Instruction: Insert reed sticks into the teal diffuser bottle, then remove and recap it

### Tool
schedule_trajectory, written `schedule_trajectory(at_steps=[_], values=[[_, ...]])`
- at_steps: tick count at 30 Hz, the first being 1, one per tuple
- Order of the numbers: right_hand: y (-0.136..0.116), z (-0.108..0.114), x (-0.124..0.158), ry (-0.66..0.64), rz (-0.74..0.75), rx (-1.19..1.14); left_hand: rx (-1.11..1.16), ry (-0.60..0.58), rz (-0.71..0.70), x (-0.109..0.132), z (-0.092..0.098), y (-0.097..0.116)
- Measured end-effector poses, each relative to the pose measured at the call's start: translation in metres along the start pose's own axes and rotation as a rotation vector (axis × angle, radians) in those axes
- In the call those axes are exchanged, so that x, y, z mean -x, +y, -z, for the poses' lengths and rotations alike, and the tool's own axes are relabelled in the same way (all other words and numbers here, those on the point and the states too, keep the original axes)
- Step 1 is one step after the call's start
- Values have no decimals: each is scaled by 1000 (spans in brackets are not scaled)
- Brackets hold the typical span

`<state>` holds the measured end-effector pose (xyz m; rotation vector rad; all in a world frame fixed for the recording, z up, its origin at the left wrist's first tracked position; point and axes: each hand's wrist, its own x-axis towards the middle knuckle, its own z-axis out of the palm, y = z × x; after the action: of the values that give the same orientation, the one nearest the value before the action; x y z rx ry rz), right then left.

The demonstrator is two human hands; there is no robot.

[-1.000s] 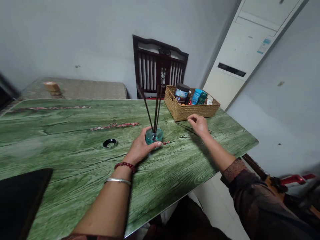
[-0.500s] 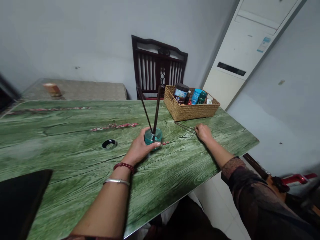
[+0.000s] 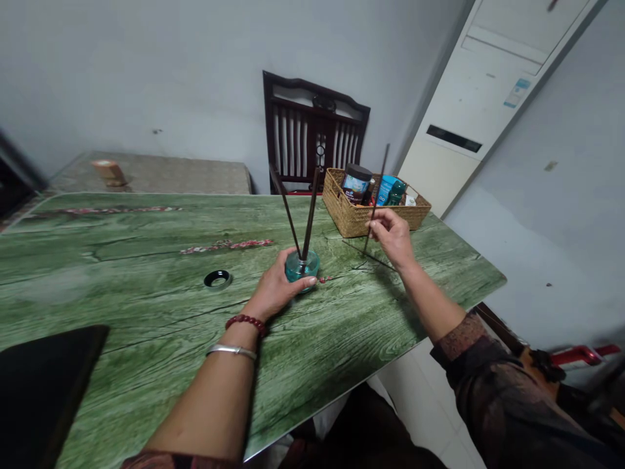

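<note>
My left hand point(image 3: 279, 286) is wrapped round a teal glass reed diffuser bottle point(image 3: 302, 266) that stands on the table. Several dark reeds point(image 3: 309, 215) fan upward out of its neck. Held nearly upright between the thumb and fingers of my right hand point(image 3: 390, 236) is one dark diffuser reed point(image 3: 381, 177), off the table and in front of the basket. Another reed point(image 3: 374, 257) lies on the tabletop below that hand. To the left of the bottle rests a black ring-shaped cap point(image 3: 217, 279).
A wicker basket point(image 3: 356, 225) with a dark-lidded jar point(image 3: 357, 182) and blue and green containers stands at the back right of the green table point(image 3: 161, 286). A black flat object point(image 3: 49, 378) covers the near left corner. Behind are a chair point(image 3: 317, 130) and a lower table point(image 3: 195, 174).
My right hand has lifted one reed from the table and turned it upright, moving slightly up and left. My left hand keeps its grip on the bottle.
</note>
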<state>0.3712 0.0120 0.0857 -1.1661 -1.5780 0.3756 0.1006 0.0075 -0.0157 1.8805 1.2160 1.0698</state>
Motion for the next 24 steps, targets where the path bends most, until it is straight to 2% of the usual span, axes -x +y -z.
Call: schedule_trajectory(at_steps=[3,5,8,13,19,22,24], values=[[-33,-19,-4,-23,-23,-311,-2,15,-9,0,-1,-1],[-49,-33,-6,-39,-18,-395,2,23,-6,1,-1,-1],[-59,-54,-7,-88,-4,-441,13,22,-3,1,-1,0],[-52,-81,-6,-149,2,-440,31,8,-10,2,0,4],[-35,-103,8,-195,-69,-351,32,21,-48,1,-2,2],[-35,-104,18,-219,-53,-214,17,36,-49,0,-3,-2],[-35,-93,21,-196,18,-98,13,37,-50,0,-3,-3]])
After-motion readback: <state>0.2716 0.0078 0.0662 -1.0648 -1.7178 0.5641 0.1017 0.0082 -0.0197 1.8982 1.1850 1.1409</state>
